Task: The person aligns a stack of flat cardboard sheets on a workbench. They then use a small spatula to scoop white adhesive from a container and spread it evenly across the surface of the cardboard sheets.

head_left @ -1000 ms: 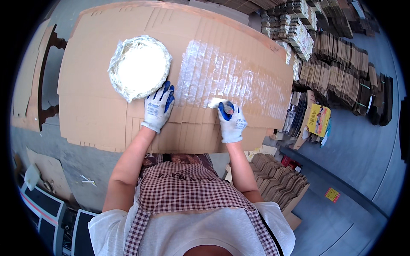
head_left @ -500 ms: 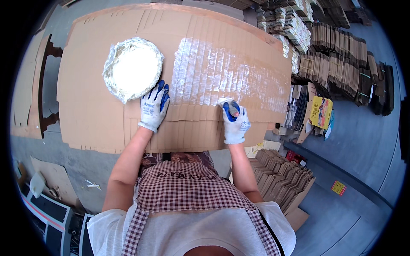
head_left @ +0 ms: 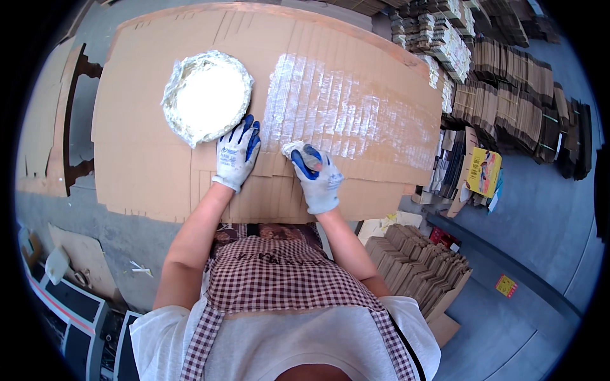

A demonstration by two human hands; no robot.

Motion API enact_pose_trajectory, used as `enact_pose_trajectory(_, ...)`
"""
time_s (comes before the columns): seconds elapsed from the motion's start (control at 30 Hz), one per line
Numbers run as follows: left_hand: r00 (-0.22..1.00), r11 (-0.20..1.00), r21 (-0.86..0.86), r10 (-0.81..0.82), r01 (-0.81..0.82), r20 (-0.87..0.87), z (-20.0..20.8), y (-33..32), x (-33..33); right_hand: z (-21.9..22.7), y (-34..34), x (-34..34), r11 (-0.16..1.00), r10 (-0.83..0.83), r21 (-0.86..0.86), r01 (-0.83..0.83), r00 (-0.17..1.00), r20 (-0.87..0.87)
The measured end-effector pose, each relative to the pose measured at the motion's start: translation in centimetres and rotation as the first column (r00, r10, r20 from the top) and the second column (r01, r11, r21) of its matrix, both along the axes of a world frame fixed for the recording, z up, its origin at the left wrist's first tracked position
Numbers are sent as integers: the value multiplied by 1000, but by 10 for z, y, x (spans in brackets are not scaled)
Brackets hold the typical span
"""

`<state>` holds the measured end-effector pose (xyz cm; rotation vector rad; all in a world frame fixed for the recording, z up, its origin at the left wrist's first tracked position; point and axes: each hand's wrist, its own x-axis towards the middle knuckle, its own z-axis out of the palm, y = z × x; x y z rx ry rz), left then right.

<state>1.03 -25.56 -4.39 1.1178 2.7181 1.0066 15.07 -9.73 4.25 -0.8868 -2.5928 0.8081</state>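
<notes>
A wide sheet of cardboard strips (head_left: 146,159) covers the table before me, with glossy whitish paste (head_left: 318,101) smeared across its right half in streaks. On its left part stands a round basin (head_left: 213,98) of bright white stuff, its rim wrapped in crumpled film. My left hand (head_left: 236,155), in a white and blue glove, lies with fingers stretched on the cardboard beside the basin's lower right edge. Gloved alike, my right hand (head_left: 318,178) is closed around a whitish wad (head_left: 292,148) at the lower left edge of the paste. The fingers hide most of the wad.
Bundled flat cardboard (head_left: 502,101) is stacked at the far right. A yellow box (head_left: 483,171) stands right of the table, and upright cardboard pieces (head_left: 419,263) stand near its right front corner. At the left is a dark-edged board (head_left: 73,120).
My right hand has slid left with the wad, along the lower edge of the paste. The left hand stays by the basin; the whole view has shifted slightly.
</notes>
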Motion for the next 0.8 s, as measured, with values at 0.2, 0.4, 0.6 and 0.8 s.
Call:
enact_pose_trajectory(0.2,1000,1000,8,6,-6,-22,-2,-2,-1,-3,18,5,988,-67,145,50,992,110)
enact_pose_trajectory(0.4,1000,1000,18,-5,5,-1,-5,2,-1,-12,0,1,995,47,89,-55,995,83)
enact_pose_trajectory(0.6,999,1000,22,6,-5,-37,-8,0,-1,-9,64,39,940,-231,296,168,954,189)
enact_pose_trajectory(0.8,999,1000,29,-2,3,-35,-9,2,0,-3,52,22,970,-154,180,162,986,-58)
